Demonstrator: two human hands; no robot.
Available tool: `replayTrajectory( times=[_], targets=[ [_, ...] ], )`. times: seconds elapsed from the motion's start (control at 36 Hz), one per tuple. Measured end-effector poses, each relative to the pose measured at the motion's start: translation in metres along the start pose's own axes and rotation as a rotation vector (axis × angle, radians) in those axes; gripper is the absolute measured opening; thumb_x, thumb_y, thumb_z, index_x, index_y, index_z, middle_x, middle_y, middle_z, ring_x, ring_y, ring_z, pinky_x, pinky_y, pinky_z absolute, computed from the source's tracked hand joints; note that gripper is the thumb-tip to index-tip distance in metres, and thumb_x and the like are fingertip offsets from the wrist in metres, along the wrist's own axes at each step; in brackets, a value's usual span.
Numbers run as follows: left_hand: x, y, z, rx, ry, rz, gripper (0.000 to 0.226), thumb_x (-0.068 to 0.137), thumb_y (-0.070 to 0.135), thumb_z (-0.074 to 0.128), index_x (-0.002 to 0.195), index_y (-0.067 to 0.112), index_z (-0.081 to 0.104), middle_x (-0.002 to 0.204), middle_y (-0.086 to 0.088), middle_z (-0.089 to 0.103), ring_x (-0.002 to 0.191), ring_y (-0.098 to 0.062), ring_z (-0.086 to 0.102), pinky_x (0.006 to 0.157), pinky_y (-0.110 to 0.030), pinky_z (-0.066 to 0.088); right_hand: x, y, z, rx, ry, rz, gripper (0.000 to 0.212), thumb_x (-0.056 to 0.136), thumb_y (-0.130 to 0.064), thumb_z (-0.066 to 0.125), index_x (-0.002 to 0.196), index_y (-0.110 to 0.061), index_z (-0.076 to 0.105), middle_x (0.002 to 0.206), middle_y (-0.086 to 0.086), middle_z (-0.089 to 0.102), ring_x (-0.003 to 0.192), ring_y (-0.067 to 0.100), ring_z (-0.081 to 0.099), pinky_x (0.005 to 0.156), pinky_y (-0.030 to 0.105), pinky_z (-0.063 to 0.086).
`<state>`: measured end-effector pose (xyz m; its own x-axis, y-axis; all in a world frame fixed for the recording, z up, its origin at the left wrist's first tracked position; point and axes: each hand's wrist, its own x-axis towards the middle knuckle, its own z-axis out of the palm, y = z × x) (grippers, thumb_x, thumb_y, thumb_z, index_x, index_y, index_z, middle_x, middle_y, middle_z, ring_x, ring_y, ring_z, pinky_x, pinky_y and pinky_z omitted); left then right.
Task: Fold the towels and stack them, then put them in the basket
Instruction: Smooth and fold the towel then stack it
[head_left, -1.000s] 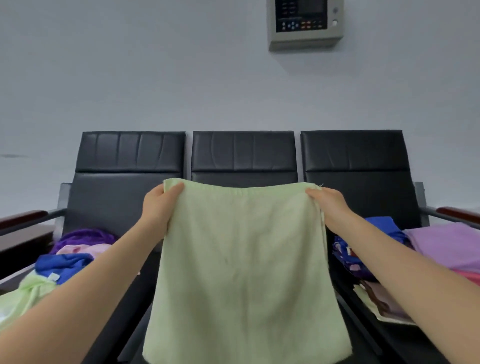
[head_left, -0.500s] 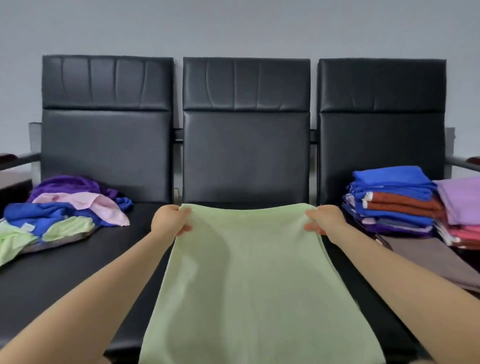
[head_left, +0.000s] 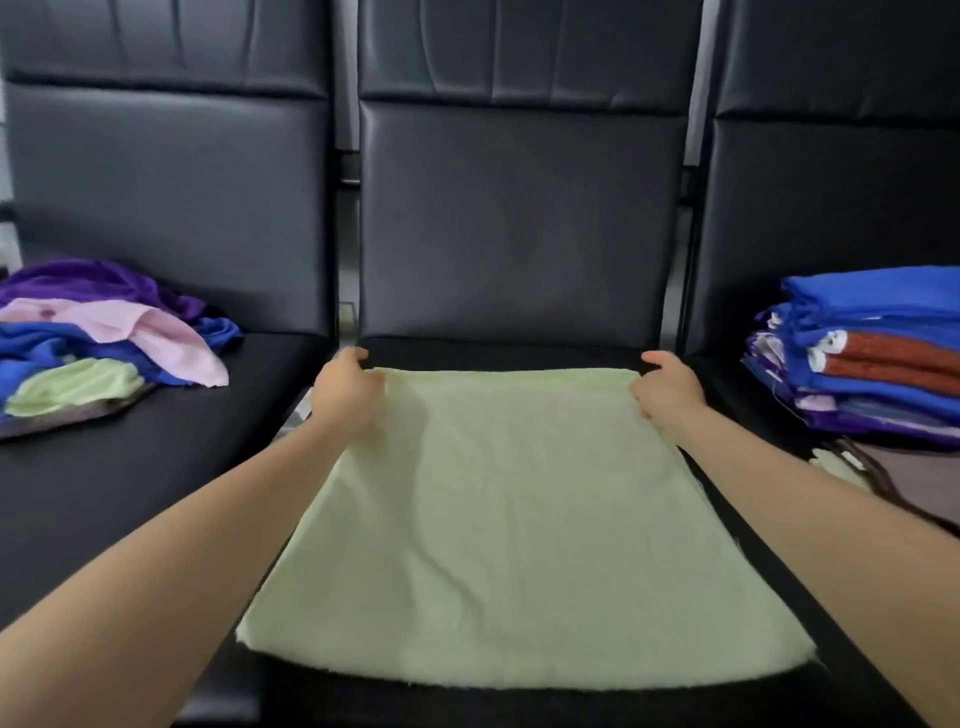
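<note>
Two hands hold the far corners of a pale green towel (head_left: 519, 530) that lies spread flat on the middle seat (head_left: 498, 351) of a row of black padded chairs. We see our left hand (head_left: 345, 387) curled over the far left corner, its fingers (head_left: 353, 358) bent down around the edge of the cloth, and our right hand (head_left: 667, 387) pinching the far right corner in the same way, knuckles up. The towel is a soft, slightly fuzzy square with a few shallow creases running across it, and its near edge is a little ragged and sags over the front lip of the seat. The seat cushions and backrests are smooth, faintly glossy leatherette with stitched panels. On the left seat (head_left: 130, 478) we see a loose heap of unfolded towels (head_left: 104, 343): a purple one at the back, a pale pink one draped across the top, blue ones beneath and a light green one at the front, all crumpled and overlapping. On the right seat a neat stack of folded towels (head_left: 878, 358) rises in flat layers, bright blue on top, rust-orange ribbed ones below that, then more blue and purple at the bottom. Just in front of that stack lies a flat brownish cloth (head_left: 914, 467) with a small pale piece (head_left: 836, 465) beside it. Our bare forearms reach in from the lower corners.
</note>
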<state>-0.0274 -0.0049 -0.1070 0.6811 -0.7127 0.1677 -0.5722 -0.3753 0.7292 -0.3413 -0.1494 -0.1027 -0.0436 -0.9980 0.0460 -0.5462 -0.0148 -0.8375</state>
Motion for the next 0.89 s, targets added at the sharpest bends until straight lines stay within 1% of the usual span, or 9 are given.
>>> replayTrajectory(
  times=[0.06,0.17,0.31,0.39,0.47,0.58,0.67,0.78,0.89],
  targets=[
    [-0.001,-0.001,0.001,0.07,-0.024,0.032,0.054,0.091,0.022,0.057,0.142,0.017,0.041,0.131,-0.012,0.049,0.119,-0.032,0.048,0.09,-0.039,0.043,-0.003,0.002,-0.001,-0.093,-0.007,-0.086,0.059,0.086,-0.008,0.052,0.143,-0.023,0.043,0.137,0.009,0.048,0.109,0.027,0.057,0.073,0.028,0.042],
    [-0.012,0.003,-0.001,0.23,-0.03,0.129,0.051,0.093,0.027,0.055,0.142,0.019,0.042,0.137,-0.014,0.042,0.13,-0.033,0.032,0.095,-0.042,0.04,-0.016,0.006,-0.006,-0.262,-0.038,-0.187,0.057,0.09,-0.013,0.052,0.146,-0.022,0.04,0.144,0.009,0.039,0.124,0.028,0.046,0.077,0.026,0.035],
    [-0.043,0.016,-0.015,0.183,-0.081,0.178,0.035,0.094,0.027,0.053,0.128,0.02,0.056,0.132,-0.011,0.049,0.124,-0.029,0.042,0.094,-0.039,0.045,-0.042,-0.001,-0.018,-0.332,-0.108,-0.226,0.042,0.09,-0.016,0.053,0.133,-0.018,0.054,0.133,0.007,0.052,0.107,0.024,0.054,0.074,0.027,0.038],
    [-0.07,0.031,-0.026,0.13,-0.134,0.175,0.028,0.094,0.025,0.05,0.119,0.019,0.062,0.119,-0.002,0.06,0.103,-0.024,0.058,0.084,-0.033,0.05,-0.071,-0.012,-0.023,-0.331,-0.155,-0.262,0.028,0.091,-0.017,0.053,0.116,-0.012,0.064,0.121,0.006,0.062,0.098,0.025,0.058,0.075,0.03,0.046],
    [-0.096,0.042,-0.033,0.072,-0.191,0.201,0.025,0.093,0.025,0.05,0.111,0.021,0.066,0.104,0.002,0.064,0.083,-0.019,0.059,0.07,-0.027,0.048,-0.104,-0.025,-0.025,-0.284,-0.212,-0.332,0.027,0.092,-0.017,0.051,0.102,0.003,0.067,0.108,0.018,0.066,0.103,0.035,0.061,0.088,0.045,0.051],
    [-0.138,0.043,-0.044,0.099,-0.238,0.29,0.017,0.092,0.029,0.052,0.099,0.023,0.066,0.081,0.001,0.063,0.065,-0.015,0.054,0.057,-0.026,0.042,-0.149,-0.028,-0.026,-0.262,-0.312,-0.43,0.018,0.093,-0.022,0.055,0.104,-0.016,0.069,0.106,-0.005,0.064,0.099,0.013,0.059,0.086,0.03,0.048],
    [-0.167,0.032,-0.052,0.162,-0.312,0.376,0.015,0.092,0.036,0.055,0.094,0.023,0.062,0.071,0.004,0.052,0.06,-0.013,0.049,0.055,-0.027,0.039,-0.178,-0.019,-0.025,-0.337,-0.366,-0.524,0.021,0.094,-0.026,0.055,0.114,-0.024,0.061,0.107,-0.007,0.054,0.091,0.01,0.054,0.081,0.024,0.041],
    [-0.191,0.026,-0.067,0.2,-0.383,0.515,0.015,0.091,0.04,0.057,0.09,0.026,0.061,0.075,0.006,0.052,0.066,-0.01,0.048,0.063,-0.028,0.041,-0.21,-0.009,-0.032,-0.443,-0.516,-0.59,0.024,0.093,-0.034,0.057,0.117,-0.03,0.056,0.108,-0.011,0.05,0.092,0.009,0.052,0.084,0.024,0.042],
    [-0.2,0.016,-0.073,0.224,-0.491,0.623,0.006,0.092,0.037,0.057,0.089,0.032,0.058,0.084,0.011,0.052,0.073,-0.006,0.05,0.07,-0.021,0.041,-0.23,-0.006,-0.043,-0.466,-0.617,-0.682,0.016,0.087,-0.04,0.064,0.1,-0.035,0.056,0.099,-0.014,0.052,0.089,0.009,0.054,0.087,0.028,0.047]
  ],
)
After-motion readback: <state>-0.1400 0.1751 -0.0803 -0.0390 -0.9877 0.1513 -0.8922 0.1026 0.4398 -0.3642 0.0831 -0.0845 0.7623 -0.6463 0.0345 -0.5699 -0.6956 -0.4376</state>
